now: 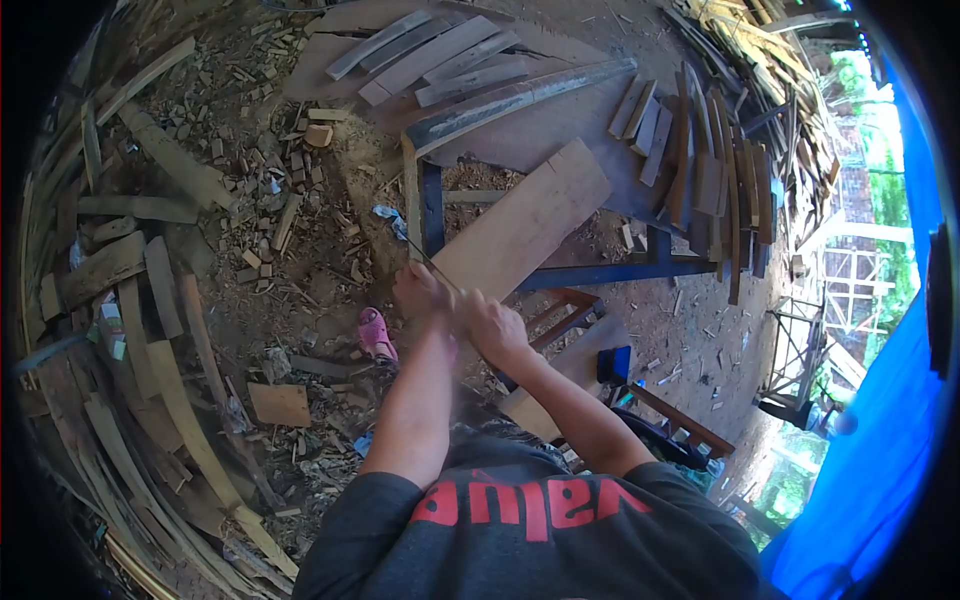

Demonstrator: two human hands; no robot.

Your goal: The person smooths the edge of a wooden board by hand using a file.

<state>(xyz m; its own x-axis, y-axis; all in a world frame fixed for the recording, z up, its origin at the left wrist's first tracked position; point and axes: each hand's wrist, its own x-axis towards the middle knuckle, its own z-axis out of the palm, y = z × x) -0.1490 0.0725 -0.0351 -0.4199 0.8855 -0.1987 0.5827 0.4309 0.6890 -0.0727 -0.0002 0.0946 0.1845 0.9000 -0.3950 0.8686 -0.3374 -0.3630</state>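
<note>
A wide, flat wooden board [530, 215] lies at a slant in front of me, its far end over a larger worn panel. Both my hands are at its near end. My right hand [495, 325] is closed at the near corner of the board, fingers curled toward its edge. Just to the left, my left hand [422, 290] is closed and slightly blurred, its wrist close to my right hand. A thin dark strip [424, 256] runs along the board's end beside my left fingers; I cannot tell what my left hand grips.
Beneath the board is a dark blue metal frame [620, 274]. Cut planks [440, 60] lie at the back, with more pieces stacked [735, 180] at right. Long timber offcuts [190, 430] crowd the left. Wood scraps litter the ground by a pink clog [375, 333]. Blue sheeting [870, 480] hangs at right.
</note>
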